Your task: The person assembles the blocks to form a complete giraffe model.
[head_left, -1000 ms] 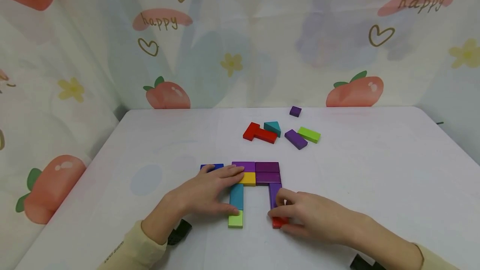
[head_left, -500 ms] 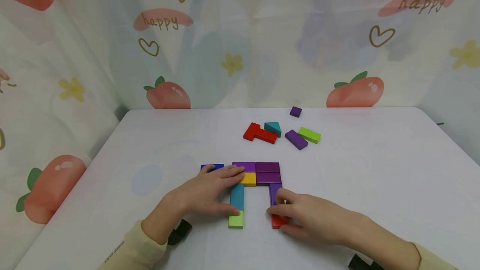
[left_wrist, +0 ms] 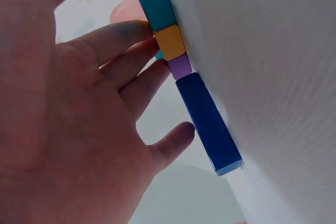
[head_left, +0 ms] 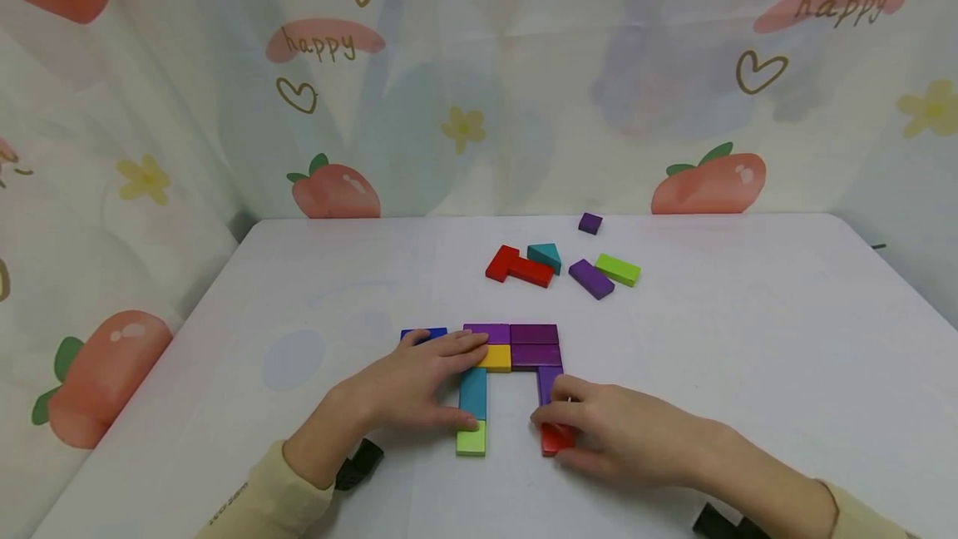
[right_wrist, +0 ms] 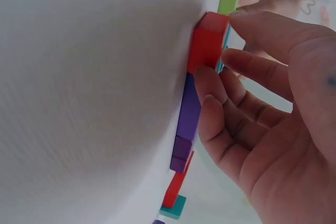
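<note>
Flat on the white table (head_left: 314, 456), coloured wooden blocks form an arch. Its left leg has a teal block (head_left: 472, 393) and a lime block (head_left: 471, 442); the right leg has a purple block (head_left: 549, 381) and a red block (head_left: 556, 442) at its near end. My right hand (head_left: 632, 435) grips the red block between thumb and curled fingers. My left hand (head_left: 419, 381) rests with spread, fairly straight fingers on the arch's left side, near the yellow block (head_left: 497, 358). Its little finger touches the dark blue block (left_wrist: 209, 124) in the left wrist view.
Behind the arch lie loose blocks: a red angled piece (head_left: 530, 271), a teal triangular block (head_left: 545, 256), a purple block (head_left: 591, 279), a lime block (head_left: 618, 269) and a small dark purple block (head_left: 590, 224). A printed curtain (head_left: 554, 165) hangs behind the table.
My right hand has shifted slightly to the left, and the red block has moved a little the same way beneath its fingers. My left hand has stayed in place.
</note>
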A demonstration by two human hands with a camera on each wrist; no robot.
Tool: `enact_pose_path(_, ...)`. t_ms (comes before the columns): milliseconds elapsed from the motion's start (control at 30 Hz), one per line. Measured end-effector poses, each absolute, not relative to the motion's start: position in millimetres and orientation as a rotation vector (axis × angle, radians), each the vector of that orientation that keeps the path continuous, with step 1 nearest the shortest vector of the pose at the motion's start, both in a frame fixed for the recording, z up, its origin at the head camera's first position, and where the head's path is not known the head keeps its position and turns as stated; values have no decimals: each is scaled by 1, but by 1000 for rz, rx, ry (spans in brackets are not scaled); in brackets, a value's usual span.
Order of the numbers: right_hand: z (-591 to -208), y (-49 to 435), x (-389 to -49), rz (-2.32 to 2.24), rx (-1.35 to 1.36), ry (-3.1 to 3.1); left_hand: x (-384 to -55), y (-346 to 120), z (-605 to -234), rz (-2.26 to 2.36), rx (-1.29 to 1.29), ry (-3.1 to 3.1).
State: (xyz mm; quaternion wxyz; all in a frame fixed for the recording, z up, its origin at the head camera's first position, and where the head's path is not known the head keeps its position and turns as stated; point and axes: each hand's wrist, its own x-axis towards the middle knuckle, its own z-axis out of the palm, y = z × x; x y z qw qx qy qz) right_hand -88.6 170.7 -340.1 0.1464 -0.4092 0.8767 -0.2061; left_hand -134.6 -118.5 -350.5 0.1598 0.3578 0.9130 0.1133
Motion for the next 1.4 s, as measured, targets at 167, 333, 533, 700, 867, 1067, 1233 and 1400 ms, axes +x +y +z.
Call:
enact_pose_path(167,-331,174,-100,-654,-1159,2590,-135,-119,-350,324,1012,2608)
enact_pose_path(333,-330,177,-120,-736,-1187,2703,-135,-119,-351,333,1013,2605)
enact_pose_path(533,-333,177,-149,-805,-1168,2831,-135,-118,-351,327,1023,2607)
enact_pose_path(700,-335,174,-175,-855,-1153,2878,-135,-118,-351,320,1026,2616)
enact_pose_path(867,-339,170,-199,-894,-1099,2896,-135,-119,-352,321,1030,2613)
enact_pose_path(1067,-345,162,-221,-842,-997,2900,-135,-119,-352,315,1036,2616)
enact_pose_path(1233,-347,153,-233,-730,-957,2844,-135,-120,-352,320,1047,2617)
enact_pose_path(1400,-350,150,-239,-620,-947,2808,-135,-120,-352,330,1052,2610)
